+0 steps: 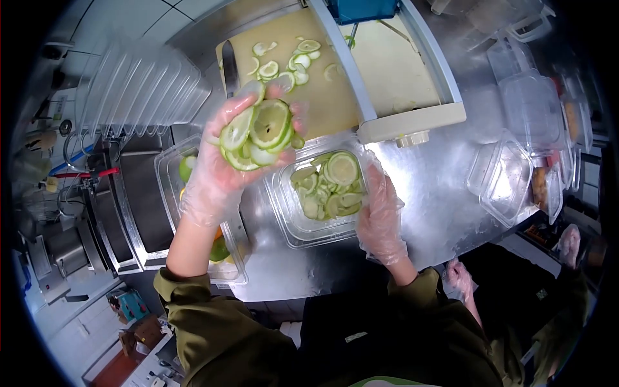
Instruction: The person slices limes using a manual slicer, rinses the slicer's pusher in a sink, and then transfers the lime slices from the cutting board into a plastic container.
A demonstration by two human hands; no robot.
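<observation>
My left hand [222, 151], in a clear plastic glove, is closed around a pile of lime slices [269, 122], raised above the counter. A clear plastic container [287, 233] holding more lime slices [327, 187] stands on the metal counter. My gloved right hand [382, 216] grips the right side of this container; its thumb is mostly hidden. Beyond my left hand, loose lime slices [300, 61] lie scattered on a yellowish cutting board [335, 106]. A dark-handled knife [229, 68] rests along the board's left edge.
A slicer [412, 122] with a blue part on top stands beyond the container. Stacked clear containers [145, 84] are at left, with a tub of whole fruit [235, 274] nearer me. More clear containers [500, 174] sit at right, where another person's gloved hand [459, 278] shows.
</observation>
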